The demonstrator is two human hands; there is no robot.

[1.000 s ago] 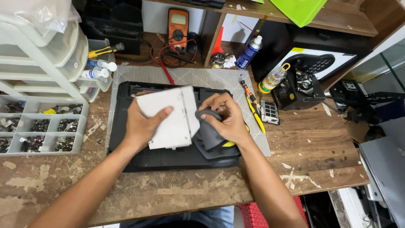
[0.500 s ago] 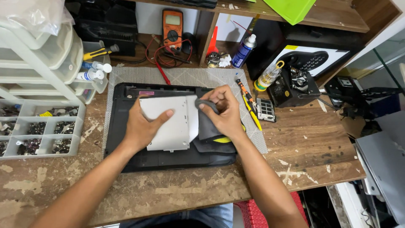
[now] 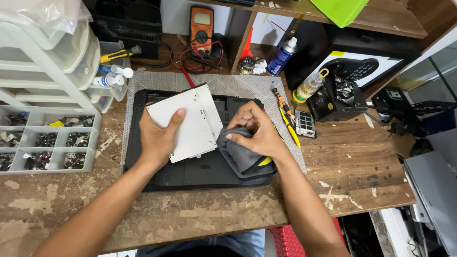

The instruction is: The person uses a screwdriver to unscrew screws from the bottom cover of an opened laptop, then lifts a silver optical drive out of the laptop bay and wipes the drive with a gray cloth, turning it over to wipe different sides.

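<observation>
One flat white metal drive tray (image 3: 188,124) lies tilted on one black upturned laptop (image 3: 200,171), pressed down by the left hand (image 3: 159,135) with fingers spread flat. The right hand (image 3: 254,133) is curled, pinching one grey cloth (image 3: 240,154) against the tray's right edge. One grey mesh mat (image 3: 238,85) sits under the laptop on the worn wooden bench (image 3: 352,166). Beside it lie what look like two screwdrivers (image 3: 285,116), one blue spray can (image 3: 282,57), one orange multimeter (image 3: 202,28) and one clear compartment box of screws (image 3: 43,140). A wooden shelf (image 3: 381,19) runs above.
</observation>
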